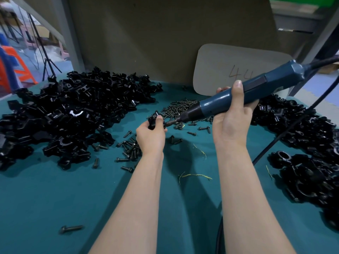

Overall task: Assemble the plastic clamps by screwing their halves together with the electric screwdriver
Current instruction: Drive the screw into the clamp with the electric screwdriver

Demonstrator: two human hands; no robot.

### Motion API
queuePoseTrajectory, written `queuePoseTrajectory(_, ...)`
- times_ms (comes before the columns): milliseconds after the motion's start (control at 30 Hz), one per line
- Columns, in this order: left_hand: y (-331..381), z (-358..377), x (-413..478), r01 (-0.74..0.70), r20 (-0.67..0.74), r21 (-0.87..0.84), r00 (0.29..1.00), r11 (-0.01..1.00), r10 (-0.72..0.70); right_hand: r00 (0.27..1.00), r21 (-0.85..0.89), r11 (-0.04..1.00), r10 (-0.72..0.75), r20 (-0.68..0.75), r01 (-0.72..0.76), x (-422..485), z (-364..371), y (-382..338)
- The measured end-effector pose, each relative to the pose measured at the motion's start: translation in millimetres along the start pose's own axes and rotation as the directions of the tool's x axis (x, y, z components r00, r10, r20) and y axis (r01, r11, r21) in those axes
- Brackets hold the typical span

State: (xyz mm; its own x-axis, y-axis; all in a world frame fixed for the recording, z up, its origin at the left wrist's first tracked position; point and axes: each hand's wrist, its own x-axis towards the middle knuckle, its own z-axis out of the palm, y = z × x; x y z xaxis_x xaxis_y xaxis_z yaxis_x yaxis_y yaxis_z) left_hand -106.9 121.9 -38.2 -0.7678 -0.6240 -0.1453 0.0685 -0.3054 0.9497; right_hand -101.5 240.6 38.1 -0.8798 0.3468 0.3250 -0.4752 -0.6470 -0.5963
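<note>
**Driving a screw into a hand-held clamp.** The right hand (231,121) wraps the barrel of the electric screwdriver (211,107), its grip closed on the tool. The tool slants down to the left, and its cord (286,132) runs off from its rear end. At the tip of the screwdriver's bit, the left hand (150,134) holds a black plastic clamp (153,120), its grip closed round the part, apparently clear of the table (55,189). Whether a screw sits on the bit cannot be told. Loose screws (179,109) lie just beyond the screwdriver's nose. Unassembled halves (73,110) are heaped well to its left, and apparently assembled clamps (302,143) lie below its rear.

Likely faults:
- The bit meets an unsupported clamp at a slant, so it may slip off the screw head and jab the left fingertips.
- A slack hold would let the halves twist out of line, and the screw could then cross-thread.
- The cord could drag assembled clamps about.
</note>
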Motion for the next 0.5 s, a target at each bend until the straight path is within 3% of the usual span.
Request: queuePoseTrajectory(500,-2.2,-0.4,1.5,-0.026,-0.007,0.064,1.000,0.998,0.026,0.998,-0.120,0.992,-0.020,0.051,0.026,-4.5,8.1,0.8)
